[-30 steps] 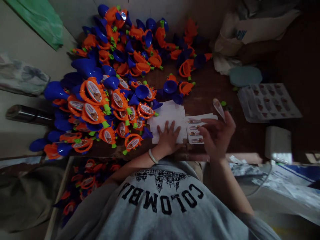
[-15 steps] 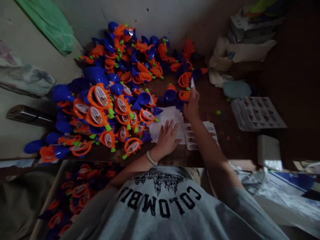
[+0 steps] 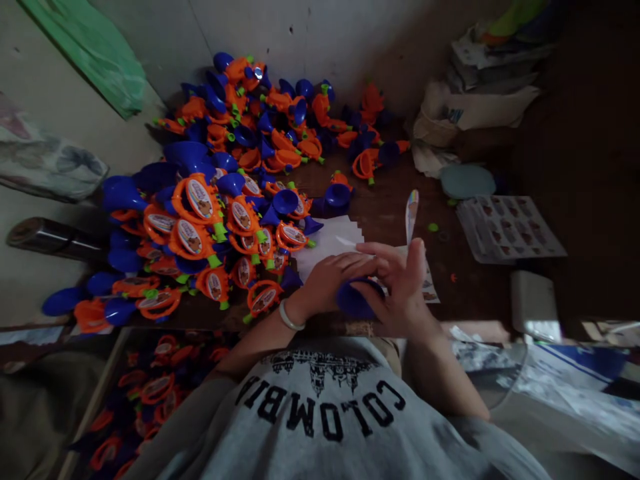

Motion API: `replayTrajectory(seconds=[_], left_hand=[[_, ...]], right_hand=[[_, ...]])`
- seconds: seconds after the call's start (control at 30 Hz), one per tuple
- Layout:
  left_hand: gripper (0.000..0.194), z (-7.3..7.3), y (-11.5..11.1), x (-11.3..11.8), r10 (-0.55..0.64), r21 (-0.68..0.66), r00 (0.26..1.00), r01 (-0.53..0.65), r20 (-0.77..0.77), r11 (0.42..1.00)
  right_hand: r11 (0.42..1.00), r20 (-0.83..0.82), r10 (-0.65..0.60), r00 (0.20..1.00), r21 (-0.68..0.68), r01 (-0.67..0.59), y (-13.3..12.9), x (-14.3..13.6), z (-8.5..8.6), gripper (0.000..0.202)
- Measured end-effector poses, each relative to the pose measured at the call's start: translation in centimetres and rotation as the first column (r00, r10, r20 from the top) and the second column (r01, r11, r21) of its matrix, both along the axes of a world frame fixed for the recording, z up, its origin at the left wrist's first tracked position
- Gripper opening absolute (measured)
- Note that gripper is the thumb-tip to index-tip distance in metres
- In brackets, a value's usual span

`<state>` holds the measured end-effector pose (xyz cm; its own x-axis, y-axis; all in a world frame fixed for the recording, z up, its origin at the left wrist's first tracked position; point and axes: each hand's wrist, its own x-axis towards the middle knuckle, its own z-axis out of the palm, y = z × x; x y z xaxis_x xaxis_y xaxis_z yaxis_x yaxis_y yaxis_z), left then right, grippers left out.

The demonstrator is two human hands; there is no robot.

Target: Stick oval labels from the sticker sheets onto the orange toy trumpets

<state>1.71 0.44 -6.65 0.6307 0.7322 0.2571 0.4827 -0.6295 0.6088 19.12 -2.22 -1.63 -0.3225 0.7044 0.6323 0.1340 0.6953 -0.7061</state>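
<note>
A toy trumpet with a blue bell [image 3: 354,300] is between my two hands, its bell towards me and its body mostly hidden by fingers. My left hand [image 3: 323,285] is closed against it from the left, with a pale band on the wrist. From the right, my right hand [image 3: 404,293] grips it, thumb across the bell's edge. An oval printed sticker [image 3: 411,215] stands up from a raised fingertip of that hand. Beneath the hands lie white paper sheets [image 3: 333,235]; a printed sticker sheet [image 3: 429,283] is partly covered by my right hand.
Stickered orange-and-blue toy trumpets [image 3: 197,200] are heaped at the left, with others [image 3: 287,157] along the wall. Sticker sheets [image 3: 515,223], a pale blue lid-like disc [image 3: 467,180] and a white box [image 3: 534,303] are at the right. More trumpets [image 3: 157,387] lie below the table edge.
My right hand has come back towards me with a toy trumpet from the table's middle. My left hand has left its flat spread on the paper and closed against the trumpet.
</note>
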Motion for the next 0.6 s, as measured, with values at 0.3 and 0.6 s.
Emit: replayTrajectory(seconds=[0.3, 0.6], left_hand=[[0.049, 0.0, -0.8, -0.4, 0.160, -0.072, 0.987, -0.160, -0.002, 0.985], [0.052, -0.3, -1.2, -0.8, 0.223, -0.506, 0.814, 0.099, 0.537, 0.857]], right_hand=[[0.992, -0.205, -0.127, 0.971, -0.038, 0.121, -0.4, -2.1, -0.5, 0.111], [0.927, -0.088, -0.332, 0.939, -0.215, 0.308, 2.4, 1.3, -1.8, 0.095]])
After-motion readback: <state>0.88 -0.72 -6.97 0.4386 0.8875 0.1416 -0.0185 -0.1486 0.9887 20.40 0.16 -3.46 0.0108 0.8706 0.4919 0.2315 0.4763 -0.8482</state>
